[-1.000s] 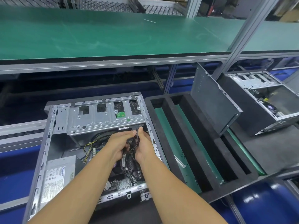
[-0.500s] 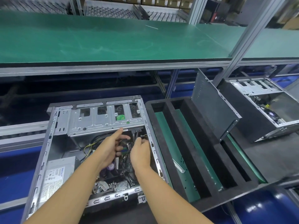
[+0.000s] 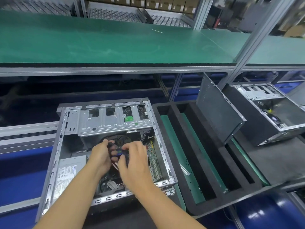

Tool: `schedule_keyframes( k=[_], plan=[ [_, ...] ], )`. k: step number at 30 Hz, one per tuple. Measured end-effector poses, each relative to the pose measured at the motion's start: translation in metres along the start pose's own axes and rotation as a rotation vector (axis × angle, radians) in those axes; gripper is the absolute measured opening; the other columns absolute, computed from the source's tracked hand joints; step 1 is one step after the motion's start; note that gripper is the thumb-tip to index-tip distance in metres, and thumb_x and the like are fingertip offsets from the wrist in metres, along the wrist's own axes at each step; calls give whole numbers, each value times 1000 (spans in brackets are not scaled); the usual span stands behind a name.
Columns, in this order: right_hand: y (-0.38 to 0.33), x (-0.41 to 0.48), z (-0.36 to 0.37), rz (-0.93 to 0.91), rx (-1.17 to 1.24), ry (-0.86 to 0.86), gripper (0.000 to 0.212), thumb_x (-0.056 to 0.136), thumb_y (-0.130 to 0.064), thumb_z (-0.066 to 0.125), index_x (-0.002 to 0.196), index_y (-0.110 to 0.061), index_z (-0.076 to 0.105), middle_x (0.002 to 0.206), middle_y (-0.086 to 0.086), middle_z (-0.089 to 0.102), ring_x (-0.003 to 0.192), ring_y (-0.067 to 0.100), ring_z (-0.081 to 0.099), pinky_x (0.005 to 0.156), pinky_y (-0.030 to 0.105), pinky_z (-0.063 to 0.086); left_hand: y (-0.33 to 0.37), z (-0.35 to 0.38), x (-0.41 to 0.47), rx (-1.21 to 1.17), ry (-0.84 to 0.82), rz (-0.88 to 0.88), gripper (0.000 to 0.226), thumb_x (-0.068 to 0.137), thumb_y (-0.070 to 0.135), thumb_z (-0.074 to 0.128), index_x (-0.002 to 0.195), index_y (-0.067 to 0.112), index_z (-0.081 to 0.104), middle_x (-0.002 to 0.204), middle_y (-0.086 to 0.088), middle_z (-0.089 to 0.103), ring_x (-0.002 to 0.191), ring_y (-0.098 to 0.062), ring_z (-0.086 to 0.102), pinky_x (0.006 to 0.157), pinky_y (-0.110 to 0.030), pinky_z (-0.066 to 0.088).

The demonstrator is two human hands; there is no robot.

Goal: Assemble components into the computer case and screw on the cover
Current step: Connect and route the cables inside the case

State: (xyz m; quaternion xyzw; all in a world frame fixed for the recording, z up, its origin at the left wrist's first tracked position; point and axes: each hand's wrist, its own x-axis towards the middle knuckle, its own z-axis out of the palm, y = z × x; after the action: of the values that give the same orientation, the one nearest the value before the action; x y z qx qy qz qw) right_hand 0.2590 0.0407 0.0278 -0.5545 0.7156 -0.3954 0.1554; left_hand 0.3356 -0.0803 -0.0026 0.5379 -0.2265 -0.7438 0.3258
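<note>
**Head camera: blue plug held between both hands, board just to the right**

Both hands work inside the open grey metal computer case (image 3: 105, 198), which lies on its side at the near left of the line. The left hand (image 3: 100, 154) has its fingers curled round a bundle of black cables (image 3: 110, 146). The right hand (image 3: 134, 160) pinches a small blue plastic plug (image 3: 119, 152) between thumb and fingertips, and the two hands almost touch over it.

The plug's long axis runs roughly left to right. Blur hides which end is the mating face.

The green motherboard (image 3: 153, 160) lies just right of the right hand, along the case's right wall. That probably makes the right hand the one to carry the plug there, though I cannot make out which socket it belongs to.

The silver power supply (image 3: 70, 171) sits to the near left of the left hand. The dark grey cover panel (image 3: 217, 111) leans in the black foam tray (image 3: 175, 113) well to the right, not yet fitted.
</note>
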Motion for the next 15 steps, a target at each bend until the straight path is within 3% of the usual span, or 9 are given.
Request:
schedule_keyframes(
  k=[4,7,10,12,15],
  plan=[
    [-1,-8,-9,341,250,260,31,85,4,50,96,-24,42,109,-9,37,105,8,41,88,20,39,-7,0,-11,-193,-190,-152,30,107,31,35,85,13,45,64,0,37,44,-9,27,32,-17,21],
    [0,-16,-17,445,258,291,37,86,7,48,92,-29,39,106,-11,39,101,5,43,79,11,38,-5,-8,-16,-224,-286,-159,26,103,34,47,85,15,46,64,3,42,42,-5,27,29,-15,18],
    [4,-23,-22,463,167,20,22,92,-7,47,95,-28,54,93,-8,58,86,16,57,70,24,46,-1,-15,-19,-340,-348,-165,34,97,40,54,79,13,49,64,5,43,39,-2,30,26,-14,21],
    [4,-21,-25,397,-14,-252,21,94,-21,51,110,-29,62,97,-14,61,92,15,61,81,34,52,2,-16,-21,-401,-384,-177,38,96,45,52,77,12,47,65,6,38,37,-4,29,26,-13,20],
    [3,-10,-30,391,-59,-599,33,92,-39,57,123,-32,63,105,-16,66,99,11,63,92,33,52,4,-18,-20,-509,-420,-152,42,98,49,45,77,13,44,63,7,34,35,-5,28,25,-17,21]
  ],
)
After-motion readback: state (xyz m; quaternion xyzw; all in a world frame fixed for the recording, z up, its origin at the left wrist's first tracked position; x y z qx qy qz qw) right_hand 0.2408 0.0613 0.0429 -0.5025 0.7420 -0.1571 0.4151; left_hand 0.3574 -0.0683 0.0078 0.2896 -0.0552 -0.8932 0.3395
